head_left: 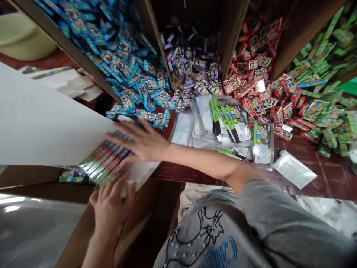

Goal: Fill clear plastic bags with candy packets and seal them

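Observation:
Neat rows of small candy packs (107, 158) in green, red, purple and blue lie on a white sheet at the left. Across their far end spreads my right hand (147, 145), fingers stretched out and slightly blurred. My left hand (110, 203) is at the near end of the rows, its fingers slightly bent and apart, touching or close to the green packs. Both hands are open. A large white sheet (47, 119) stands up at the left and covers part of the rows. Below is a cardboard box (30, 176) with more packs inside.
Cardboard dividers separate heaps of blue packs (125, 63), purple packs (192, 67), red packs (256, 82) and green packs (326, 67). Clear plastic sleeves (182, 128) and printed black-green cards (235, 121) lie on the dark red table (178, 169). A pale basin (25, 37) stands far left.

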Demonstrator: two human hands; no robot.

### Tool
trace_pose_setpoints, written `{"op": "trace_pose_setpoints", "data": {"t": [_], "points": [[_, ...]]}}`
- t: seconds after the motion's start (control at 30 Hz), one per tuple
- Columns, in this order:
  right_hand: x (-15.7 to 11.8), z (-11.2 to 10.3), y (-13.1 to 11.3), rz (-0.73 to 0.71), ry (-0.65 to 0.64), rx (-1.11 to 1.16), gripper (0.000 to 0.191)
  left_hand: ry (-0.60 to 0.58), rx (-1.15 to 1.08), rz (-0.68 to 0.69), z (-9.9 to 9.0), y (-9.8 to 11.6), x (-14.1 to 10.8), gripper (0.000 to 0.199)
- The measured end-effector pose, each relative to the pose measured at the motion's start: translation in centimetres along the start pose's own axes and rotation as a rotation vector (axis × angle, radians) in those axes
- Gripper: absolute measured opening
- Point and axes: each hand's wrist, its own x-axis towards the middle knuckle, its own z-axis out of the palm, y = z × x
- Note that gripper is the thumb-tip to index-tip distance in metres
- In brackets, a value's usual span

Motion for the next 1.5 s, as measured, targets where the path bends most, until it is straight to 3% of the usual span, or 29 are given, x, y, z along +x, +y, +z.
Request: {"op": "trace_pose_setpoints", "data": {"t": [0.1,0.17,0.27,0.4,0.5,0.57,0.67,0.73,0.77,0.8,0.9,1.0,1.1,1.23,1.37,1.5], "points": [[-7.2,-4.0,4.7,0.414,-0.054,0.025,0.08,0.097,0.119,-0.103,-0.5,0.3,2.7,0.043],[-13.7,-6.0,8.7,0.689,-0.056,-0.018,0.087,0.11,0.14,-0.168,-0.7,0.4,4.2,0.043],[-24.4,-8.0,13.3,0.976,0.007,-0.166,0.093,0.104,0.201,-0.298,-0.8,0.9,5.5,0.047],[-35.5,-9.3,15.5,1.328,-0.049,-0.22,0.111,0.071,0.275,-0.428,-0.5,3.0,6.1,0.05],[-39.1,-9.3,16.3,1.386,-0.098,-0.157,0.124,0.018,0.222,-0.471,-0.5,4.8,5.9,0.053],[-39.5,-9.5,16.7,1.372,-0.039,-0.07,0.115,0.036,0.18,-0.472,-0.9,5.7,5.6,0.053],[-38.5,-10.4,15.7,1.183,0.276,0.138,0.069,0.148,0.048,-0.431,-1.3,7.8,4.6,0.047],[-37.0,-11.0,13.1,1.044,0.526,0.254,0.058,0.149,-0.239,-0.312,-0.8,10.8,3.8,0.045],[-36.1,-11.1,11.4,1.015,0.603,0.309,0.06,0.086,-0.456,-0.217,-0.2,12.8,3.5,0.05],[-35.0,-10.9,9.5,1.003,0.628,0.418,0.061,-0.021,-0.697,-0.106,0.6,15.2,3.3,0.059],[-32.0,-8.9,4.7,0.907,0.477,0.684,0.055,-0.415,-1.25,0.147,3.7,22.8,3.1,0.076],[-30.9,-7.0,3.5,0.786,0.383,0.443,0.065,-0.492,-1.248,0.158,6.1,27.8,3.3,0.056],[-31.8,-7.7,4.7,0.657,0.27,0.159,0.062,-0.562,-1.054,0.286,7.3,28.9,3.4,0.037],[-32.6,-9.9,6.1,0.527,0.088,0.225,0.038,-0.665,-0.899,0.431,7.4,28.1,3.3,0.029],[-32.1,-10.1,6.0,0.519,0.071,0.197,0.015,-0.677,-0.894,0.414,6.9,28.2,3.3,0.022],[-31.6,-9.8,5.8,0.501,0.109,0.286,0.014,-0.634,-0.913,0.412,6.4,28.2,4.1,0.022]]}}
